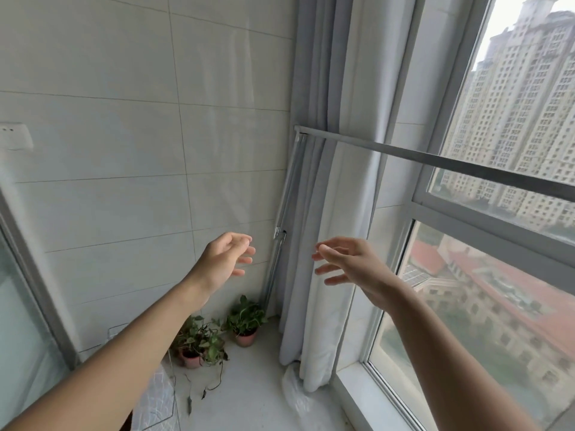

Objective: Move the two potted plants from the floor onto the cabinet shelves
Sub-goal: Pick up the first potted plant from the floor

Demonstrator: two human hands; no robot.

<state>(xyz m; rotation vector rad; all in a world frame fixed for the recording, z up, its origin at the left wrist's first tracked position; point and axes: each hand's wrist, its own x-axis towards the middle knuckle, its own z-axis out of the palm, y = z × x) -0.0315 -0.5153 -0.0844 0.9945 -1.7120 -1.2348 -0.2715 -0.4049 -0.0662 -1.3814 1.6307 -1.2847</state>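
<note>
Both arms are stretched out in front, up in the air, palms turned toward each other. The left hand (225,259) has its fingers loosely spread and gently bent, a wide grip with nothing in it. The right hand (348,264) mirrors it, fingers fanned out and relaxed, also a wide grip, also holding nothing. There is a clear gap between the 2 hands, and neither touches anything.

Down below, the 2 potted plants sit on the pale floor (249,384) in the corner by the tiled wall (124,150). The nearer plant (199,343) is in a pinkish pot, partly hidden behind the left forearm, with a long stem trailing out across the floor. The farther plant (245,318) stands just beside it, upright in a similar pink pot, close to the corner and next to the hanging grey curtain (323,213). A metal rail (435,158) crosses in front of the window (497,244) on the right.
</note>
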